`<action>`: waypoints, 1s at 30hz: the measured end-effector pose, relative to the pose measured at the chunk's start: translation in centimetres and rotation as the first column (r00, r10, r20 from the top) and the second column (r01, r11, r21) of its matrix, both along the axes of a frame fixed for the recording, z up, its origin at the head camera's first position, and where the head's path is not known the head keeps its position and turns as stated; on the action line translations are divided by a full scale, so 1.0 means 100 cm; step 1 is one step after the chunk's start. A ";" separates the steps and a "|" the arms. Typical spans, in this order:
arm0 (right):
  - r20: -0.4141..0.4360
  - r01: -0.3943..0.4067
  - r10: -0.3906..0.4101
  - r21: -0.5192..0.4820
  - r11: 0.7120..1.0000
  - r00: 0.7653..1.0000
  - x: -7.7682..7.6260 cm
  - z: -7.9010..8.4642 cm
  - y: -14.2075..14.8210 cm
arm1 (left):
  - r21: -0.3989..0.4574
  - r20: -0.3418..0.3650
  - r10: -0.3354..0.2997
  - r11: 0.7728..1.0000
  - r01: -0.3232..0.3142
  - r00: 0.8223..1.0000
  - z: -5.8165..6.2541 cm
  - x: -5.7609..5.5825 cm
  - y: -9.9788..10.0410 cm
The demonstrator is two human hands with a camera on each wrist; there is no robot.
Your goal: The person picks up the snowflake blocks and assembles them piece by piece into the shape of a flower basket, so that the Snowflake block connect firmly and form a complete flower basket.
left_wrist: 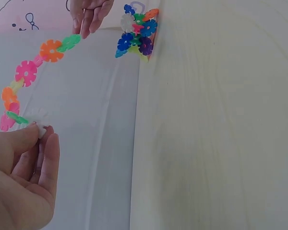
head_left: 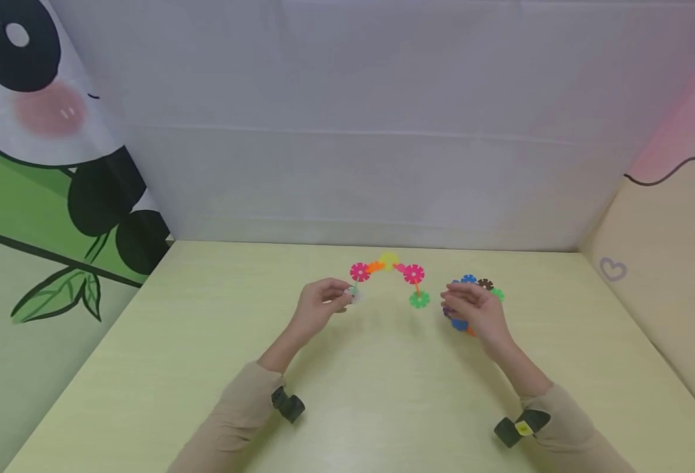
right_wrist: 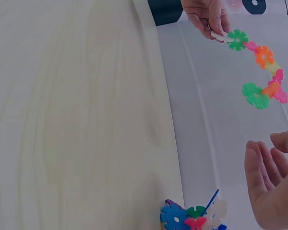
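An arched chain of notched plastic discs hangs above the table, with a yellow disc [head_left: 389, 261] at its top and pink, orange and green ones along it. My left hand [head_left: 322, 306] pinches the white disc [left_wrist: 42, 132] at one end between thumb and fingers. At the other end a green disc [right_wrist: 255, 96] hangs free. My right hand [head_left: 479, 314] is beside that end, apart from it; its fingers are loosely bent with nothing between them in the right wrist view. A heap of mixed discs [left_wrist: 137, 33] lies on the table, partly hidden by the right hand in the head view.
The pale wood-grain table [head_left: 371, 394] runs back to a grey-white rear wall [head_left: 353, 184]. Printed side panels stand left and right. Both sleeved forearms wear dark wrist devices, such as the left device [head_left: 288, 404].
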State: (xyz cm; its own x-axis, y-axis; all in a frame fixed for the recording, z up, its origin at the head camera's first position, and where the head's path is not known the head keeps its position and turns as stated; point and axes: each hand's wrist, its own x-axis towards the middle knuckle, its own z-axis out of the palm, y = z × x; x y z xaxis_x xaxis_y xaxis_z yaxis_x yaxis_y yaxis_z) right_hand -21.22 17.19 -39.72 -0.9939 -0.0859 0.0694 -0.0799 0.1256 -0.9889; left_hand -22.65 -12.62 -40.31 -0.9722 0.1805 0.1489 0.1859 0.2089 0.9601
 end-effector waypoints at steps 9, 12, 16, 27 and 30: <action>-0.025 0.049 -0.049 0.010 0.999 0.998 0.002 0.002 0.025 | -0.004 0.030 0.026 1.000 -0.026 0.999 -0.007 0.001 -0.007; -0.061 0.125 -0.123 0.017 0.992 0.991 -0.003 0.002 0.044 | 0.001 0.027 0.030 1.000 -0.030 0.999 -0.008 0.001 -0.010; -0.081 0.257 -0.247 0.153 0.954 0.966 -0.011 -0.004 0.069 | 0.002 0.029 0.038 0.999 -0.038 0.999 -0.006 0.001 -0.010; 0.160 0.117 -0.161 0.254 0.960 0.974 -0.026 -0.024 0.093 | 0.008 0.050 0.064 0.998 -0.064 0.997 -0.002 0.004 -0.010; 0.162 0.100 -0.141 0.238 0.966 0.977 -0.029 -0.027 0.090 | 0.010 0.055 0.068 0.998 -0.069 0.996 -0.003 0.005 -0.011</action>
